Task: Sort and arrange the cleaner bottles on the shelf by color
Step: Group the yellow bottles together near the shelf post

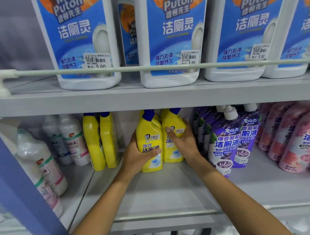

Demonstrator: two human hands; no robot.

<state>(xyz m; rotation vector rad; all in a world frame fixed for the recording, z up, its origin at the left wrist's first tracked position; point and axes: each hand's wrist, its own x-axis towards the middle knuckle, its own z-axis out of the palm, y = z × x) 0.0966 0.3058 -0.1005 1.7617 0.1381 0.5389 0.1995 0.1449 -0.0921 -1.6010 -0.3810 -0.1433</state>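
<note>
Gripping a yellow bottle each, the hands meet on the lower shelf: left hand wraps the left bottle at its waist, thumb across the label; right hand curls round the right bottle. Both stand upright, touching, beside purple bottles. Stiff plastic, probably liquid-heavy and slick, so the broad body looks safer than the angled neck

Yellow bottle pair (blue caps) upright, touching, on lower shelf; second yellow pair left, purple bottles right.
</note>
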